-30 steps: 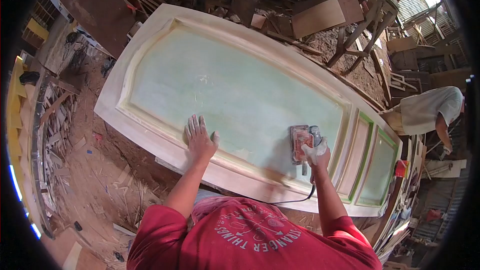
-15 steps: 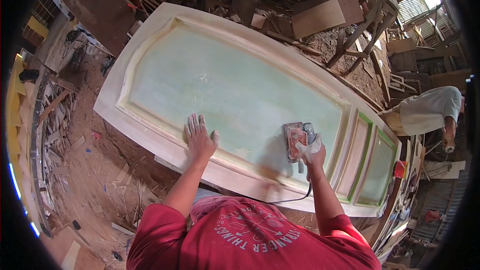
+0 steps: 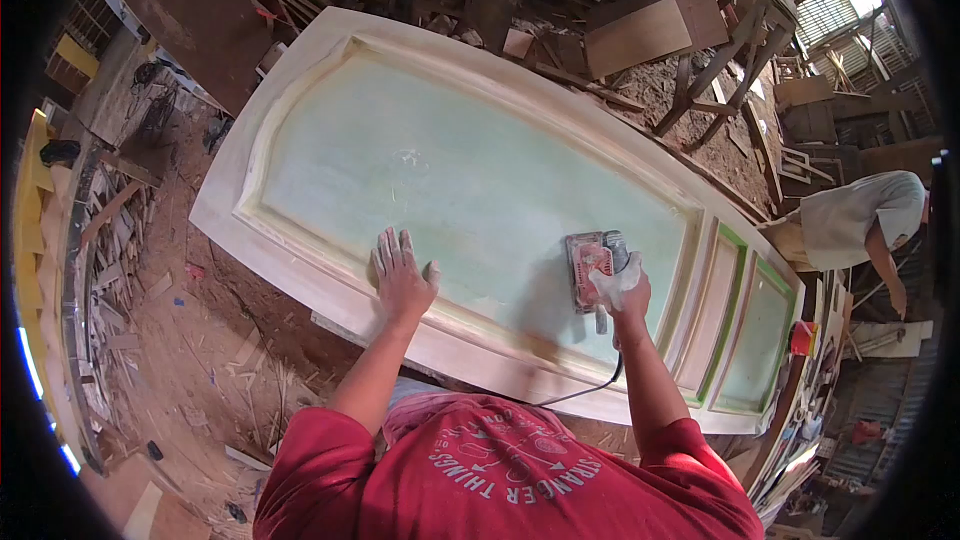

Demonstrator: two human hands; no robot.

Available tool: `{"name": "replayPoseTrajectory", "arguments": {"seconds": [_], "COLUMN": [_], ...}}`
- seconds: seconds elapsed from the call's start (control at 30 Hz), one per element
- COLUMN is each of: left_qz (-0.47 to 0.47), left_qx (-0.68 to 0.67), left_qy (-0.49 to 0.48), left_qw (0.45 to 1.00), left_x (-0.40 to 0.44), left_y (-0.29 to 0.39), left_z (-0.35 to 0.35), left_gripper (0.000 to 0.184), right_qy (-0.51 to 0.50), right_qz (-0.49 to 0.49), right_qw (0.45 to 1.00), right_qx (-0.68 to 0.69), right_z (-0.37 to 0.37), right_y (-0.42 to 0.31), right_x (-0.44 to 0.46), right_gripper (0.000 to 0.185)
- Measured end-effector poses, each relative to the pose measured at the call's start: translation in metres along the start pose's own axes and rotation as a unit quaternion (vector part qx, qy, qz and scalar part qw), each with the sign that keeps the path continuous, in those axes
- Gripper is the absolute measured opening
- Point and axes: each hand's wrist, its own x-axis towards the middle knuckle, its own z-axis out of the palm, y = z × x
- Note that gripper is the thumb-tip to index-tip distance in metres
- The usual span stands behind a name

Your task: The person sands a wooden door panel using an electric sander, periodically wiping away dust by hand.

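A large panelled door (image 3: 330,155) lies flat in front of me, its recessed panels pale green and its frame bare, light wood. My right hand (image 3: 624,290) is wrapped round a red and black electric sander (image 3: 592,265), which rests on the right part of the big panel. Dust whitens the fingers of that hand. From the sander a dark cord (image 3: 590,392) runs down toward my body. My left hand (image 3: 404,275) lies flat on the panel's near edge and moulding, fingers stretched out and dusty, holding nothing.
At the right, a co-worker (image 3: 860,222) in a light shirt bends over beyond the door's end. A red container (image 3: 802,338) stands by that end. Wood scraps (image 3: 115,270) litter the ground at left. Behind the door are boards (image 3: 640,37) and a wooden trestle (image 3: 725,65).
The sander has shifted slightly up the panel with my right hand. My left hand has barely moved. The co-worker's arm has moved lower.
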Motion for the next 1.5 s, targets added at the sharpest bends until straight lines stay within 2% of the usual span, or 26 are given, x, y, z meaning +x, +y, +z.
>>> {"name": "replayPoseTrajectory", "arguments": {"seconds": [0.27,0.67,0.97,1.5], "left_qz": [0.005,0.015,0.009,0.006], "left_qx": [0.001,-0.002,-0.010,-0.005], "left_qy": [0.005,0.027,0.012,0.008], "left_qw": [1.000,1.000,1.000,1.000], "left_x": [0.000,-0.002,-0.001,0.000], "left_y": [0.000,0.001,0.000,0.000], "left_z": [-0.001,0.001,-0.002,-0.001], "left_gripper": [0.093,0.092,0.092,0.093], "right_qy": [0.018,-0.005,0.022,0.017], "right_qz": [0.025,-0.010,-0.020,0.012], "right_qw": [1.000,1.000,1.000,1.000], "right_qx": [-0.004,-0.001,-0.001,-0.011], "right_z": [0.002,0.008,0.015,0.004], "right_y": [0.012,-0.008,-0.010,0.007], "right_x": [0.012,0.014,0.022,0.018], "right_gripper": [0.065,0.067,0.063,0.071]}}
